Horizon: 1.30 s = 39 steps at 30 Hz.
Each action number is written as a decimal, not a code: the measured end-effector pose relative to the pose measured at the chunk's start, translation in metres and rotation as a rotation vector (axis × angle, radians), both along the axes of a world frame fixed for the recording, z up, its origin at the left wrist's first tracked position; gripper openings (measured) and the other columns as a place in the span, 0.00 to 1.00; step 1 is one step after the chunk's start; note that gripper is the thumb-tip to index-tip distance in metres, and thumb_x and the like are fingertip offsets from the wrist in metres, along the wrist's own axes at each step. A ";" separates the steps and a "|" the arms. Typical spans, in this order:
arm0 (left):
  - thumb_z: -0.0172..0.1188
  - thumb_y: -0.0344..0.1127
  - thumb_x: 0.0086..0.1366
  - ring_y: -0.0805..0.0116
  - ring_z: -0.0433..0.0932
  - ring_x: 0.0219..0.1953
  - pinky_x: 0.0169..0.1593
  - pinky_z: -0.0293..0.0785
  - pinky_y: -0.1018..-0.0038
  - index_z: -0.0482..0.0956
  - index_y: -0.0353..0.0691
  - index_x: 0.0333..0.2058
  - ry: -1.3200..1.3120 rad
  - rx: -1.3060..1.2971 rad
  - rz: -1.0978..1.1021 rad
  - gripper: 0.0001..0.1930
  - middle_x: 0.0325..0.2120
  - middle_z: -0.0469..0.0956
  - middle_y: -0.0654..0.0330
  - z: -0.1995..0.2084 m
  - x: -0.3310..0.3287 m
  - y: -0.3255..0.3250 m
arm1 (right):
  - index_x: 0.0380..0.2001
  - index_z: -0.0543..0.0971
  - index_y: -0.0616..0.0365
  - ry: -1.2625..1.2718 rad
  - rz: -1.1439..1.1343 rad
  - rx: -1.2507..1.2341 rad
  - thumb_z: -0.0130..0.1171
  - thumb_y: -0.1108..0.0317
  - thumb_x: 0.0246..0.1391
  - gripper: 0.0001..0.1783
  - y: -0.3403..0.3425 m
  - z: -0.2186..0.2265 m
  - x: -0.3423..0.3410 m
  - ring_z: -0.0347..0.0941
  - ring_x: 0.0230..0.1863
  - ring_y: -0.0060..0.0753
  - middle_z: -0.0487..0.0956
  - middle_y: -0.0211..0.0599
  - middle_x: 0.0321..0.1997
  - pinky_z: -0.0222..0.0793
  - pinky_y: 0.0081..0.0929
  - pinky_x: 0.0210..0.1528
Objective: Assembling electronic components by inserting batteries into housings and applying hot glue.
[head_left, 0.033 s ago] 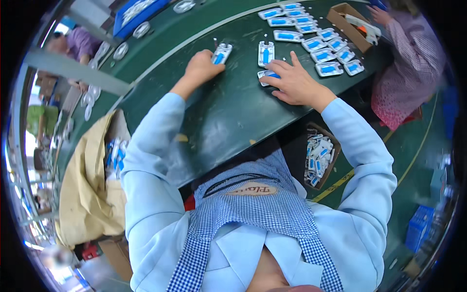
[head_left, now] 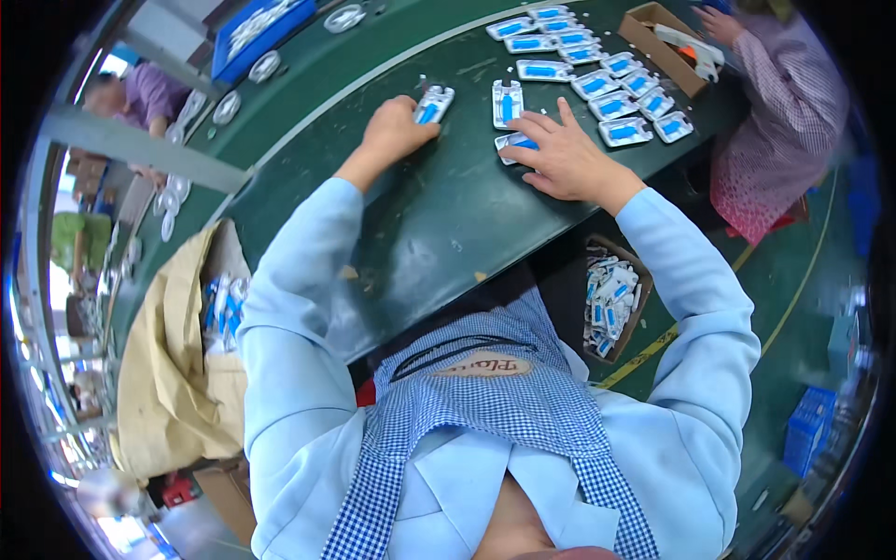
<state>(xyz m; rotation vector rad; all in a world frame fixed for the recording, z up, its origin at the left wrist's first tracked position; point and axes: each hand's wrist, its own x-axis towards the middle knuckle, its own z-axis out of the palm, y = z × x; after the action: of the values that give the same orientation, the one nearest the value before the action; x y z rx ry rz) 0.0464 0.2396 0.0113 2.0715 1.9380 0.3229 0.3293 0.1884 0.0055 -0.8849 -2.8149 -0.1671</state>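
Note:
My left hand [head_left: 397, 133] is closed on a small white plastic tray [head_left: 433, 105] with a blue insert, tilted over the table's middle. The thumb lies along its near end. To the right, my right hand [head_left: 571, 161] bends over another such tray [head_left: 515, 147] on the table, its thumb and fingers around the tray and one finger raised away. The palm hides part of this tray. Just beyond it a third tray [head_left: 507, 104] stands lengthwise, close to my right fingertips. Several like trays [head_left: 617, 105] lie in rows farther right.
Beyond the trays a cardboard box [head_left: 644, 33] stands by a co-worker's patterned sleeve [head_left: 789, 84]. Below the green table's edge [head_left: 411, 322] a carton [head_left: 635, 317] holds blue-and-white pieces. At left hangs a beige sack [head_left: 168, 364]; a blue bin [head_left: 224, 65] sits far left.
My left hand has shifted slightly right with its tray. The view has moved a little; my right hand stays at the same tray.

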 end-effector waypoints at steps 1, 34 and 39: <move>0.66 0.47 0.45 0.50 0.77 0.45 0.50 0.73 0.62 0.78 0.33 0.41 -0.031 0.025 -0.016 0.27 0.40 0.79 0.44 -0.002 0.020 0.006 | 0.51 0.73 0.40 0.018 -0.035 0.028 0.65 0.62 0.45 0.27 0.000 0.000 0.008 0.57 0.66 0.42 0.65 0.36 0.62 0.45 0.69 0.63; 0.66 0.46 0.44 0.52 0.69 0.56 0.59 0.65 0.67 0.65 0.40 0.60 -0.048 -0.168 -0.492 0.42 0.54 0.66 0.45 0.000 0.087 0.045 | 0.65 0.57 0.52 0.621 -0.941 -0.074 0.72 0.42 0.32 0.58 -0.051 -0.039 -0.007 0.37 0.71 0.69 0.45 0.59 0.70 0.45 0.77 0.59; 0.74 0.51 0.39 0.53 0.71 0.54 0.56 0.69 0.65 0.62 0.41 0.62 -0.035 -0.130 -0.621 0.50 0.54 0.66 0.48 0.003 0.094 0.036 | 0.66 0.57 0.51 0.588 -1.039 -0.032 0.69 0.48 0.40 0.52 -0.045 -0.041 0.001 0.40 0.71 0.67 0.47 0.58 0.70 0.47 0.70 0.62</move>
<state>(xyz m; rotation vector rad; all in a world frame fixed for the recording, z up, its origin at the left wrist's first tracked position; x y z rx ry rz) 0.1407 0.2755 0.0146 2.4140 1.1678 0.0890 0.3302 0.1430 -0.0352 -1.9235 -1.6229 0.0125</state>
